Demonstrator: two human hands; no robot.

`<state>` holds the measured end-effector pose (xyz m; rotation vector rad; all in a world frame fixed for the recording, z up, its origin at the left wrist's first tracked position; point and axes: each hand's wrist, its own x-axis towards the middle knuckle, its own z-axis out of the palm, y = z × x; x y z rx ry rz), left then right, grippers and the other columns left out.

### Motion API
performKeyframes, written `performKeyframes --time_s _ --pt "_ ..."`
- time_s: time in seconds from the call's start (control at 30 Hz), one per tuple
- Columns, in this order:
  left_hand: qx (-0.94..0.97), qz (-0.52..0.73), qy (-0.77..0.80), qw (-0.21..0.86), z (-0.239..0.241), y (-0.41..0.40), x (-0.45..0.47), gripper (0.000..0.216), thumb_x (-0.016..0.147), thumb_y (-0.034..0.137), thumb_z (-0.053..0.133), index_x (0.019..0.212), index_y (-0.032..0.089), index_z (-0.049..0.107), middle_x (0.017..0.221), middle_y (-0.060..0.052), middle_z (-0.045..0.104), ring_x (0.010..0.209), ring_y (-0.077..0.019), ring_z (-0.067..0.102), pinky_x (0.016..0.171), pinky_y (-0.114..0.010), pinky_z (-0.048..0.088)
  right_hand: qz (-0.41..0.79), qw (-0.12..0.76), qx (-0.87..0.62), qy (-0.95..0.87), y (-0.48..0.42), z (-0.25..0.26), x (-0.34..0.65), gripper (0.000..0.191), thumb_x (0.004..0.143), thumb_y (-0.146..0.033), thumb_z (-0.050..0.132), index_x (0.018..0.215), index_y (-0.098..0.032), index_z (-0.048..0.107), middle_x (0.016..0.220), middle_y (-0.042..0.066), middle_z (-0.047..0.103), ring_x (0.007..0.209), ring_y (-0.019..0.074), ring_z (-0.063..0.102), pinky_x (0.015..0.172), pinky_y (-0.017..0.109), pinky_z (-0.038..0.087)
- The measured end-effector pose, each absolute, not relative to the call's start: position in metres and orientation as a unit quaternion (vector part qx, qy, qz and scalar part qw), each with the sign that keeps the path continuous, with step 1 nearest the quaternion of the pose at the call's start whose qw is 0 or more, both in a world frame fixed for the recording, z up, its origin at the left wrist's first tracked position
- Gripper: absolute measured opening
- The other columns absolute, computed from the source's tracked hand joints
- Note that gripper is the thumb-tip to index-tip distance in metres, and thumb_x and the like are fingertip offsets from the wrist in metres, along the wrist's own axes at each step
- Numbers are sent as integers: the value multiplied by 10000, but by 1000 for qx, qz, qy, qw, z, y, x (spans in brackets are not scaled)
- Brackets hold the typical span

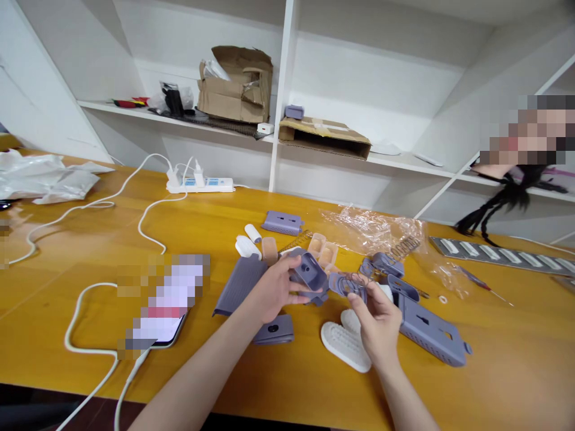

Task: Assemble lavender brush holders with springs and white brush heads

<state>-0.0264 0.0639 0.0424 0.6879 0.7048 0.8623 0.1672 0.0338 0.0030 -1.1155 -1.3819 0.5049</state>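
My left hand (275, 288) is closed around a small purple-grey plastic housing (311, 270), whose hollow side with a round hole faces me. Between the fingertips of my right hand (380, 320) is a thin wire coil spring (347, 284), close to the housing's right side. Below the hands lie white textured sole-shaped pads (345, 347). A ribbed purple panel (239, 282) and a small purple part with a dark oval hole (275, 329) rest near my left forearm. Right of my right hand is a long purple case (431, 329) with slots.
Around the hands are orange-tinted cups (322, 250), a slotted purple piece (282, 222) and crumpled transparent film (372, 230). A screwdriver (476, 279) lies at right. A phone (173, 299) charges at left, its cable running along the table. A power strip (202, 185) stands behind. Another person is at right.
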Motion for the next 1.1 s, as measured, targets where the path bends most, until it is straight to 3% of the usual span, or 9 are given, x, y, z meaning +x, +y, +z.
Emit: performKeyframes --time_s 0.13,0.23,0.33,0.43,0.7,0.83,1.0,1.1 --pt "285 399 290 822 32 59 -15 377 763 327 476 1133 265 443 1058 -40 604 744 -212 662 752 -351 427 202 583 -441 -652 31 6 157 304 771 -193 599 1072 -232 622 1167 83 602 1116 239 529 982 442 379" --pt "250 398 270 840 24 55 -6 326 766 326 461 1067 201 482 1017 -67 617 789 -215 648 783 -351 415 181 562 -460 -664 31 5 149 315 765 -213 610 1079 -230 628 1230 96 552 1185 254 465 1012 466 336" --pt "224 401 239 855 20 51 -2 302 783 348 422 1042 209 492 1037 -64 610 836 -224 623 792 -386 406 182 548 -473 -666 31 3 146 312 780 -216 598 1090 -243 621 1247 85 535 1207 239 441 1027 449 323" --pt "214 416 244 849 20 48 -2 286 790 322 405 1049 244 499 1059 -28 608 859 -182 596 783 -339 388 183 543 -472 -670 31 2 144 340 797 -207 583 1133 -260 596 1262 71 518 1217 219 427 1036 427 321" --pt "239 465 292 801 11 41 -6 344 741 205 478 1081 208 524 991 -29 637 875 -132 579 865 -271 369 155 528 -466 -693 32 1 144 339 770 -184 608 1098 -268 619 1214 71 552 1173 243 476 1009 464 352" --pt "259 478 322 775 9 41 -6 286 735 244 548 1018 206 558 1047 -36 632 909 -144 587 855 -271 397 143 505 -461 -716 35 -3 145 353 764 -177 611 1101 -286 620 1225 66 559 1183 253 477 1011 491 345" --pt "254 485 372 749 9 43 -3 211 697 249 611 896 192 576 918 -27 658 750 -125 614 767 -269 444 119 465 -459 -748 34 -4 143 381 782 -203 590 1152 -296 598 1308 70 503 1222 259 440 1012 494 341" --pt "252 499 388 733 7 44 -3 210 690 243 591 893 201 556 867 -19 654 752 -141 619 742 -287 458 133 440 -468 -755 31 -1 142 390 803 -226 564 1187 -294 574 1311 67 504 1220 246 445 1009 465 356"
